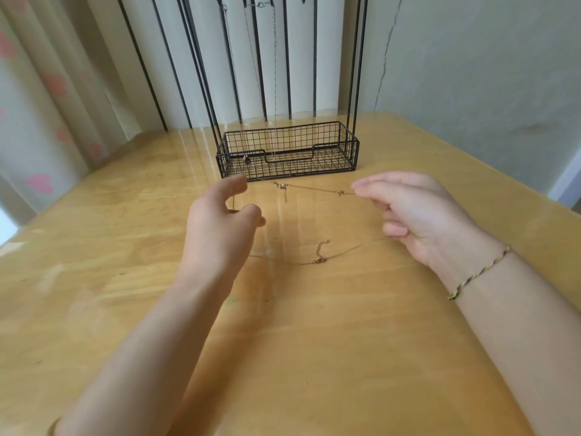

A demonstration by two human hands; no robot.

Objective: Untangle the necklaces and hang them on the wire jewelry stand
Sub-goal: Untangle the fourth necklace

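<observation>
1. A thin gold chain [314,188] is stretched just above the table [125,247], in front of the stand [287,152]. Its clasp [283,186] and a short tail dangle mid-span.
2. The right hand [415,215] pinches this chain between thumb and forefinger, the other fingers curled.
3. The left hand [223,215] is curled, with a strand of the chain held in the crook between forefinger and thumb.
4. A second chain [318,261] lies on the table between the hands, and its right end runs to the right hand's lower fingers.
5. The links blur, so whether the two chains cross or join cannot be told.
6. The stand's top is cut off. Silver chains [275,89] hang from it, and a pendant [246,159] reaches its basket.
</observation>
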